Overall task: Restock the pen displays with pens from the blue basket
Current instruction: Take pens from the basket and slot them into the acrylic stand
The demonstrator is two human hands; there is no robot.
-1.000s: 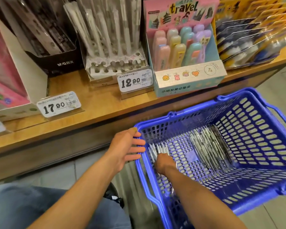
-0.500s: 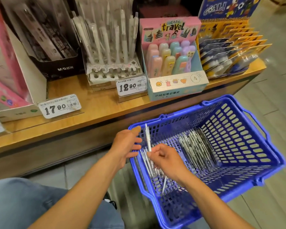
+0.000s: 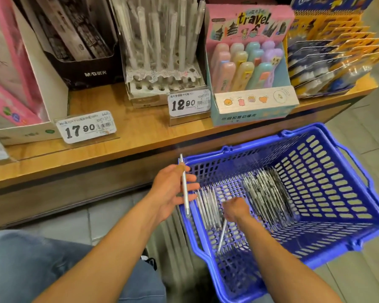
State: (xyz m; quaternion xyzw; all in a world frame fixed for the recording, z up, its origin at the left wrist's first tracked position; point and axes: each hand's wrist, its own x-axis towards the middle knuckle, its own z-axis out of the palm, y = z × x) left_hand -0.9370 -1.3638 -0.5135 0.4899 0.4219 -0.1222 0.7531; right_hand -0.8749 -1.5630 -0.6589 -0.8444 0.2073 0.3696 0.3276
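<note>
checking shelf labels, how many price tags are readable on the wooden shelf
2: the 17.90 price tag sits left, before the pink box; the 12.90 price tag stands before the white pen display. Others may lie out of frame.

I see a wooden shelf [image 3: 140, 132] bearing pen displays [image 3: 162, 62], price tags [image 3: 87, 126], eraser box [image 3: 249, 68], blue basket [image 3: 315, 193] on tiled floor [image 3: 359, 119].

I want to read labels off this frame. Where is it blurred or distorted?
Head view: price tags and read sharply; the blue basket and its pens are motion-smeared, as is the right hand; the left hand holding a pen is clearer; wide-angle bending tilts the edge displays.
</note>
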